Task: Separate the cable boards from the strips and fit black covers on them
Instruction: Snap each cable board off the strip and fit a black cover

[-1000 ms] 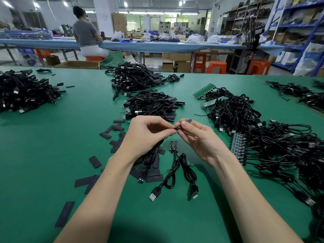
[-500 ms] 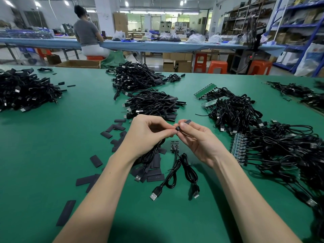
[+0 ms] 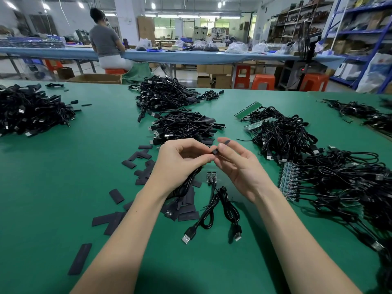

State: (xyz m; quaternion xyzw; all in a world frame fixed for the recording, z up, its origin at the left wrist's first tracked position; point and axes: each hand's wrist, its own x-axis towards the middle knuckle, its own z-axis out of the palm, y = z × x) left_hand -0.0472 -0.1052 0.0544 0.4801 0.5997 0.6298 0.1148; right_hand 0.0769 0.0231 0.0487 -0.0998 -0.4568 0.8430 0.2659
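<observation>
My left hand (image 3: 182,160) pinches the board end of a black cable (image 3: 186,183) that hangs down under my palm to the table. My right hand (image 3: 239,166) grips a small black cover (image 3: 220,147) between thumb and fingers, its end meeting my left fingertips. The board itself is hidden by my fingers. Two loose cable boards (image 3: 211,176) lie just below my hands, their cables (image 3: 214,211) coiled toward me with USB plugs. Flat black covers (image 3: 140,158) are scattered at the left. A strip of joined boards (image 3: 286,179) with cables lies at the right.
Heaps of black cables sit at far left (image 3: 31,113), centre back (image 3: 169,96), behind my hands (image 3: 186,126) and right (image 3: 282,132). Green board strips (image 3: 248,109) lie beside the right heap. A person (image 3: 106,43) sits at a blue bench beyond the green table (image 3: 63,187).
My hands have stayed together at the same place. My right fingers have shifted slightly along the black cover, which now sticks out a bit more above them.
</observation>
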